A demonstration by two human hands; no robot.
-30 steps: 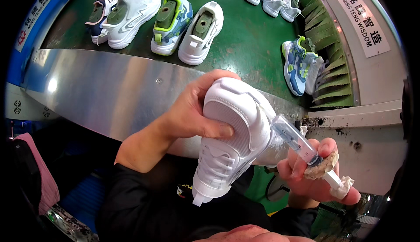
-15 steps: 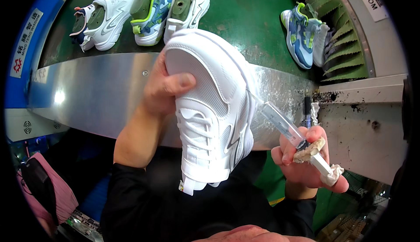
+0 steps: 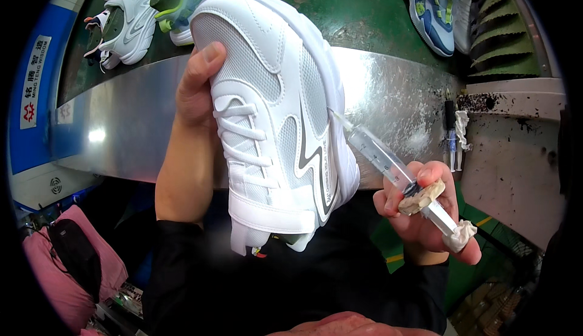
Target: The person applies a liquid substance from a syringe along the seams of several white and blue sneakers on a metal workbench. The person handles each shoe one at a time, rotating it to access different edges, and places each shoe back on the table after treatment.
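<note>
My left hand point(image 3: 199, 87) is closed on a white lace-up sneaker point(image 3: 261, 93), its thumb on the mesh near the toe. The shoe is held up with the toe pointing away and its side with a dark zigzag outline turned toward my right. In my right hand point(image 3: 425, 208) is a clear plastic syringe point(image 3: 379, 157), gripped by the barrel's lower end and the plunger. Pale wrapping covers its flange and plunger end. The syringe's fine tip meets, or nearly meets, the seam between the shoe's upper and sole.
Behind the metal ledge point(image 3: 130, 108), a green surface point(image 3: 346, 8) carries several sneakers point(image 3: 130, 29) at left and a blue-grey one point(image 3: 428, 14) at right. Green flaps point(image 3: 504, 26) hang at the far right. More syringes point(image 3: 452, 135) lie by the right-hand panel.
The shoe has rolled, showing more of its zigzag side and laces. The syringe tip has shifted slightly left along the sole seam. My view has moved, so the background sits differently.
</note>
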